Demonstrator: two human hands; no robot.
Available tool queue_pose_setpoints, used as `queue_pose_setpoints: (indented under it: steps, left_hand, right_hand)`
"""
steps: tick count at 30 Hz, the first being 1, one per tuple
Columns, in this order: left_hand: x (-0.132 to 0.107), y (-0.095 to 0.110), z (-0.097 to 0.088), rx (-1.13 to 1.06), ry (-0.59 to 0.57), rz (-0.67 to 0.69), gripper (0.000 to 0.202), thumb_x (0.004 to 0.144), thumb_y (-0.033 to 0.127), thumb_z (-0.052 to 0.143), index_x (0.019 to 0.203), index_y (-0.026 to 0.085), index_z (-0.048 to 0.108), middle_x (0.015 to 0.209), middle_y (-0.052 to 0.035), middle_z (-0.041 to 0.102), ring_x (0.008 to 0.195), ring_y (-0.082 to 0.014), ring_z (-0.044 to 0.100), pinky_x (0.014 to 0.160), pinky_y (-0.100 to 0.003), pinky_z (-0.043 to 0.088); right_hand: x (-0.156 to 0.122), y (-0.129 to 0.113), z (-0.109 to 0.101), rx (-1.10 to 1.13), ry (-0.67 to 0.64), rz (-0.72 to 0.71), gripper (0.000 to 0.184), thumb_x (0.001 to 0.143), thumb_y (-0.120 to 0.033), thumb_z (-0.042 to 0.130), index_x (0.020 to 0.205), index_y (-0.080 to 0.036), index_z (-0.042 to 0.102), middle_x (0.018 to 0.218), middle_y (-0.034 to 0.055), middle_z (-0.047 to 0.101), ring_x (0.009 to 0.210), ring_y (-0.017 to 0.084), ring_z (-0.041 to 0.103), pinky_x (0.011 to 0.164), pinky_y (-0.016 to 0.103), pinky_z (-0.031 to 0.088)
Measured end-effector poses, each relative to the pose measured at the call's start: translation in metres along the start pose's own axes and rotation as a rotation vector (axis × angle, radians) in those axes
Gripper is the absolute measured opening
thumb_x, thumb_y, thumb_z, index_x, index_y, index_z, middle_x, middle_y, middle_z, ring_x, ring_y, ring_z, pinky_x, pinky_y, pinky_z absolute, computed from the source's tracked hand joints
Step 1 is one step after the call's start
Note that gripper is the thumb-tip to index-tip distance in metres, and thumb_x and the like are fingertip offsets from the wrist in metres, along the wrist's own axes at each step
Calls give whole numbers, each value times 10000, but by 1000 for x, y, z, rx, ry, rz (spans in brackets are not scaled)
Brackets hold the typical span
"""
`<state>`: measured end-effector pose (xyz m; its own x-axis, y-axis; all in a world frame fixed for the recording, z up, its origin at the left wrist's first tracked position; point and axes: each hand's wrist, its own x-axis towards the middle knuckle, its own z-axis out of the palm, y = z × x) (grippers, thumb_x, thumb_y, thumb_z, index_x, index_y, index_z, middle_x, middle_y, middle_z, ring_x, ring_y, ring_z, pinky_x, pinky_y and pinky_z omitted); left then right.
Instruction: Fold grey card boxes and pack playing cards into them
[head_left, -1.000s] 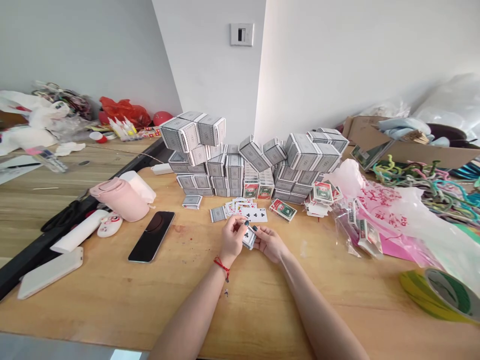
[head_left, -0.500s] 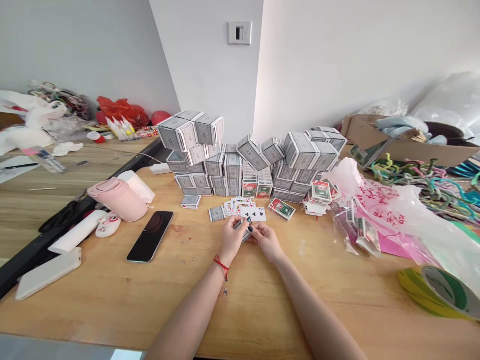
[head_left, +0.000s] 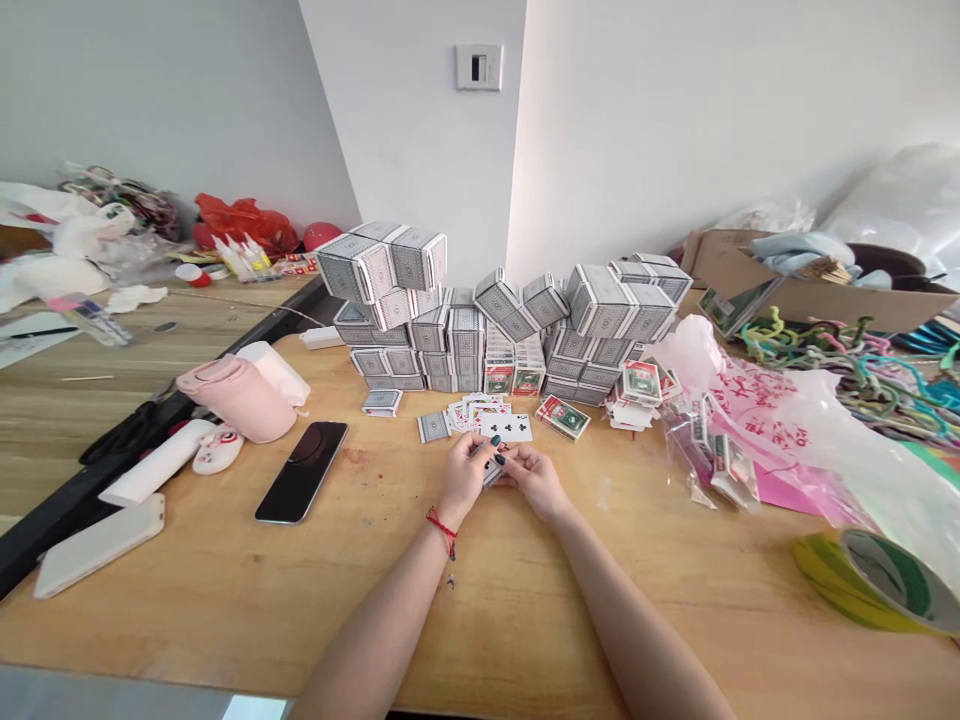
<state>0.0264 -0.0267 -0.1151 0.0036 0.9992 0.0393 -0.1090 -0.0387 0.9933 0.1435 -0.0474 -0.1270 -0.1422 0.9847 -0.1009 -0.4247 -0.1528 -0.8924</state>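
Note:
My left hand point(head_left: 463, 478) and my right hand point(head_left: 535, 479) meet over the wooden table point(head_left: 225, 590), both closed around a small deck of playing cards point(head_left: 493, 469) held between the fingertips. A red string bracelet circles my left wrist. Just beyond the hands lies a spread of loose cards point(head_left: 487, 416), with a club card point(head_left: 508, 428) face up on top. Behind them rises a stack of grey patterned card boxes point(head_left: 480, 320).
A black phone point(head_left: 302, 471), a pink bottle point(head_left: 238, 397) and white cases lie at left. Pink plastic bags point(head_left: 757, 420) with card packs and a green tape roll point(head_left: 877, 580) sit at right. A cardboard box point(head_left: 795, 285) stands at back right.
The hands shifted slightly away from me toward the loose cards, and the small deck has tilted lower between the fingers.

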Motion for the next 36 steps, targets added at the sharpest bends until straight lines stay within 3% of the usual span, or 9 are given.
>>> queue_pose_setpoints:
  steps: [8,22,30,36]
  left_hand:
    - [0,-2,1,-26,1,-22,184,680,311,603,608,157,534,691,-22,643,636,-142,570,599,-259,425]
    - [-3,2,-2,320,61,162,223,722,349,577,621,156,527,615,14,548,604,-112,486,588,-219,379]
    - [0,-3,-4,484,-39,203,296,790,415,480,624,170,449,575,36,440,559,-102,408,526,-208,319]
    - [-2,-4,-4,595,5,251,315,808,407,447,597,175,426,546,32,435,530,-102,395,513,-209,291]
  right_hand:
    - [0,0,-3,-43,2,5,249,632,-367,706,655,-162,568,625,-3,651,560,118,611,617,294,529]
    - [-2,4,2,-265,107,-75,332,658,-480,646,665,-170,528,615,13,610,560,145,588,586,295,523]
    - [0,5,4,-329,123,-115,346,719,-514,559,802,-179,526,652,21,627,488,131,570,445,249,486]
    - [0,7,2,-398,135,-122,324,729,-498,546,770,-177,532,529,-14,564,403,117,501,367,233,429]
